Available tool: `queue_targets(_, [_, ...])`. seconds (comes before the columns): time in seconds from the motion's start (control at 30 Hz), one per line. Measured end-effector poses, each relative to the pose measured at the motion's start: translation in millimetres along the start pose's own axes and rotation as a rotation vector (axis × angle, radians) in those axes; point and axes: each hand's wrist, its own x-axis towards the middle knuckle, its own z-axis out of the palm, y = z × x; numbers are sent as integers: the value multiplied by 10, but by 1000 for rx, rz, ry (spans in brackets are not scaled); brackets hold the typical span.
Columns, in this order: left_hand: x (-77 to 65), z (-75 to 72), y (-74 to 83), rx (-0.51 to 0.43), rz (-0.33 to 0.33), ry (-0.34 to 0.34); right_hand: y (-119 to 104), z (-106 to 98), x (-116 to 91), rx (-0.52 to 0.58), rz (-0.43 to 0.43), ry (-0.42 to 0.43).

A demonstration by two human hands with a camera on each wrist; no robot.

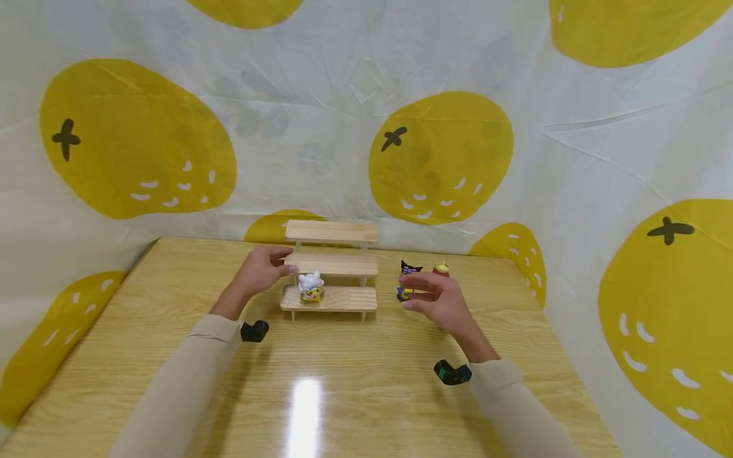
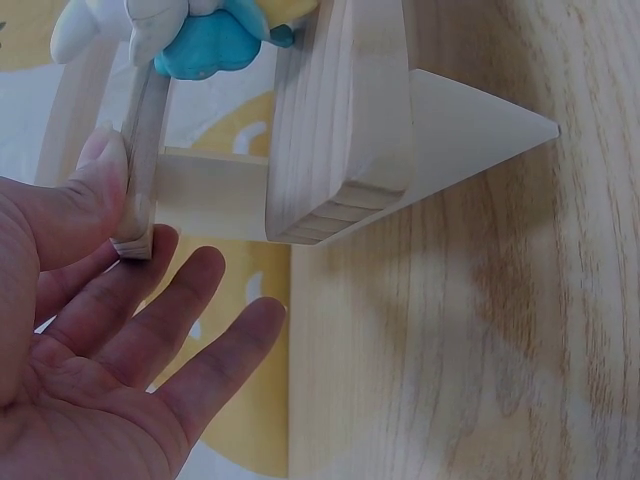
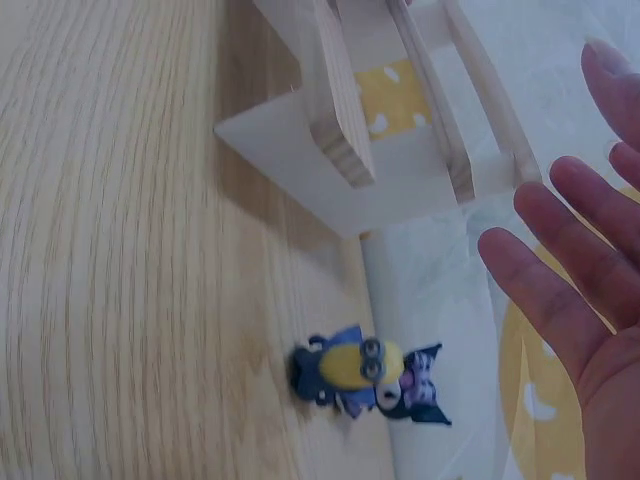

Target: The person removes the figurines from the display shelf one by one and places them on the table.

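A three-tier wooden display shelf (image 1: 331,264) stands near the back of the table. My left hand (image 1: 259,272) pinches the left end of its middle board, thumb on one face and fingers around the other, as the left wrist view shows. On the lowest board sits a white and yellow figurine (image 1: 311,287); its turquoise part (image 2: 210,45) appears in the left wrist view. My right hand (image 1: 438,299) hovers right of the shelf, fingers apart and holding nothing. Close by stand a yellow goggled minion figurine (image 3: 350,366) and a black-eared figurine (image 3: 418,385). Behind it is a red figurine with a yellowish top (image 1: 441,268).
The wooden table (image 1: 366,407) meets a white cloth (image 1: 321,152) with big yellow fruit prints at the back and sides. Black wrist devices (image 1: 452,373) are worn at both cuffs. A bright light reflection lies on the front of the table.
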Motion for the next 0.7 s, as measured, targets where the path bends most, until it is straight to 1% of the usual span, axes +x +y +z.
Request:
queue_targets(0.17, [-3,-3,24,-18,-7,-2,-2,163,67,-14,-1,-50])
queue_targets(0.27, [-11,-5,27,-26,-12,-4,13,269,106,-17,-16,-86])
queue_targets(0.47, [-16,3,24,-16,-8,-9,34,470,197,44,-47,-129])
queue_targets(0.53, [-13,3,21,-9,-8,-9,41,537,237,54,-33,-140])
queue_targets(0.7, [-11,12,15,-5,-6,-3,23,719,323,49,36,-177])
